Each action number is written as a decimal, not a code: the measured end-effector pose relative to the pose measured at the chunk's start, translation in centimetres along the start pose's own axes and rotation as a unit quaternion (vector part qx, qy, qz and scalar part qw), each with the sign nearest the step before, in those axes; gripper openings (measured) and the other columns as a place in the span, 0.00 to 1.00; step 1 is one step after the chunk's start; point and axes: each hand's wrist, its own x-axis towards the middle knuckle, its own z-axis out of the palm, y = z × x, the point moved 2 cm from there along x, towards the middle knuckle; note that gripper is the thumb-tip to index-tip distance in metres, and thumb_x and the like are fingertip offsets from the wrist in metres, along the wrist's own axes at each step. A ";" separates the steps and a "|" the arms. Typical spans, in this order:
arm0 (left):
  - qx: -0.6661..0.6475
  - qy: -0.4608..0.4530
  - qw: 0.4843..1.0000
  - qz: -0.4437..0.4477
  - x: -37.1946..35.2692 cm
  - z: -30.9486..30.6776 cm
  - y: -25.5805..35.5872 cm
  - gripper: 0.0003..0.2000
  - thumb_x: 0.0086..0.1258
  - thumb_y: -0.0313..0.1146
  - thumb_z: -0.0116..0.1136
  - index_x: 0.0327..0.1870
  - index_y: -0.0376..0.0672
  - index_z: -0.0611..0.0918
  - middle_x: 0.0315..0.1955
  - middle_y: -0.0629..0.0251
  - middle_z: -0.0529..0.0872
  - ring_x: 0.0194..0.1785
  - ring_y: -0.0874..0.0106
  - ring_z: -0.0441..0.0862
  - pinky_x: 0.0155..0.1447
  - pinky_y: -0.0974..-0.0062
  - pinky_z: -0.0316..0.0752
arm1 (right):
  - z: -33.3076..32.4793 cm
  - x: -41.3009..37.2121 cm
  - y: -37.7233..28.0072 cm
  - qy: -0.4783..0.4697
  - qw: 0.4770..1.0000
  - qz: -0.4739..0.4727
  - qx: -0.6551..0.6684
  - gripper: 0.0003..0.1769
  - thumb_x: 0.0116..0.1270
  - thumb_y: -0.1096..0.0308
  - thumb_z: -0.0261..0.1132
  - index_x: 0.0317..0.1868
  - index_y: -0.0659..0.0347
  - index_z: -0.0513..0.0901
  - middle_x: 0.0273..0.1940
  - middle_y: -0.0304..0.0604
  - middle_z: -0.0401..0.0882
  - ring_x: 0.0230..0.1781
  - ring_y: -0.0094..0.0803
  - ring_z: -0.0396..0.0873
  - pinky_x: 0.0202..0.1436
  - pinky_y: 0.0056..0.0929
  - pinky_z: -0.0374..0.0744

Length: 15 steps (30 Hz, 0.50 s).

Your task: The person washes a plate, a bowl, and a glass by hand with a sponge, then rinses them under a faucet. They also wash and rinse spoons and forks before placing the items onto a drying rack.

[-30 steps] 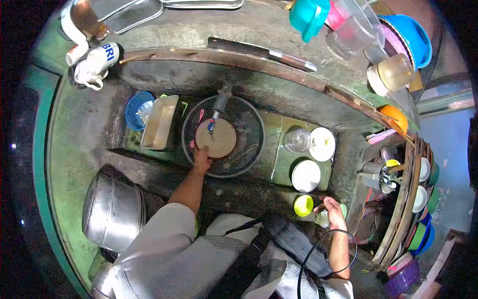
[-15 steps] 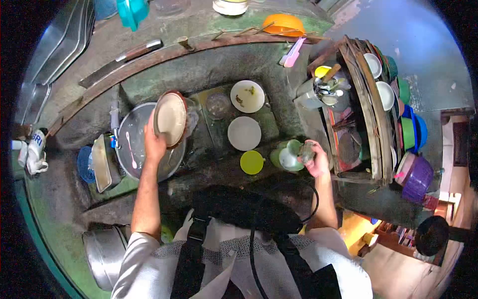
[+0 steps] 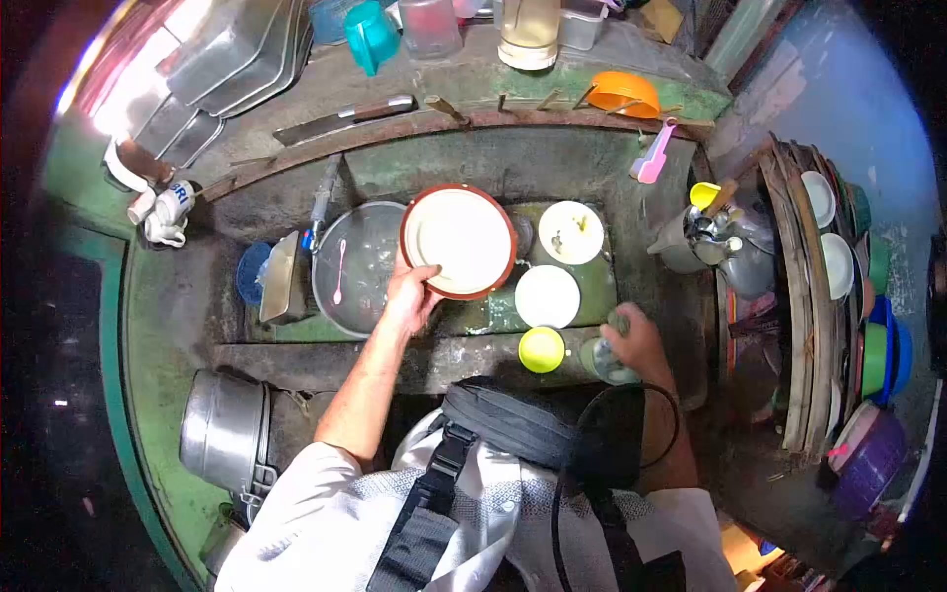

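My left hand (image 3: 407, 298) grips a brown-rimmed plate (image 3: 459, 237) by its lower left edge, thumb on the cream inner face. The plate is held above the sink, partly over a large round basin (image 3: 340, 306) with a pink spoon (image 3: 340, 271) in it. My right hand (image 3: 639, 340) is closed round a greyish-green scrubber (image 3: 619, 323), mostly hidden by the fingers. It is at a light green tub (image 3: 604, 363) with whitish contents. Near it are a yellow-green cup (image 3: 542, 349), a white plate (image 3: 547, 297) and a white plate with food scraps (image 3: 571, 234).
A metal tray (image 3: 282, 281) and blue basket (image 3: 253, 273) stand left of the basin. A large knife (image 3: 345, 120) lies along the back ledge. Right of the sink are a utensil holder (image 3: 681, 245) and a wooden dish rack (image 3: 794, 296). A metal pot (image 3: 225, 429) sits lower left.
The plate has turned its inner face more towards me and shifted over the basin's right side. My right hand has lowered the scrubber to the green tub. The whole view has shifted.
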 end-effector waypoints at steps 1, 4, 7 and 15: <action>-0.006 -0.009 1.000 -0.016 -0.2 0.6 -0.4 0.36 0.61 0.15 0.42 0.71 0.56 0.54 0.63 0.56 0.65 0.60 0.59 0.73 0.50 0.61 0.83 | -0.8 0.5 -3.9 0.017 0.997 -0.071 0.030 0.20 0.56 0.65 0.67 0.48 0.65 0.77 0.43 0.55 0.80 0.46 0.45 0.80 0.51 0.37 0.76; -0.020 -0.046 0.999 -0.012 -1.7 4.0 -1.4 0.27 0.70 0.24 0.45 0.69 0.57 0.59 0.58 0.58 0.72 0.52 0.65 0.80 0.44 0.67 0.85 | 1.0 3.4 -12.7 -0.013 0.969 -0.197 0.151 0.20 0.58 0.67 0.65 0.50 0.65 0.77 0.49 0.54 0.79 0.50 0.43 0.79 0.55 0.35 0.75; 0.002 -0.068 0.998 -0.005 -2.8 7.1 -2.6 0.24 0.75 0.52 0.39 0.67 0.55 0.61 0.54 0.61 0.75 0.46 0.69 0.82 0.41 0.70 0.84 | 7.0 5.8 -16.1 0.027 0.936 -0.345 0.055 0.23 0.66 0.68 0.56 0.61 0.59 0.73 0.65 0.58 0.65 0.68 0.51 0.61 0.67 0.39 0.64; 0.031 -0.077 0.996 0.027 -4.4 6.5 -0.6 0.34 0.72 0.59 0.36 0.69 0.41 0.57 0.63 0.55 0.67 0.64 0.65 0.68 0.65 0.63 0.68 | 3.0 7.2 -16.7 0.142 0.882 -0.400 -0.207 0.27 0.62 0.67 0.58 0.64 0.50 0.71 0.67 0.66 0.55 0.67 0.61 0.58 0.69 0.55 0.58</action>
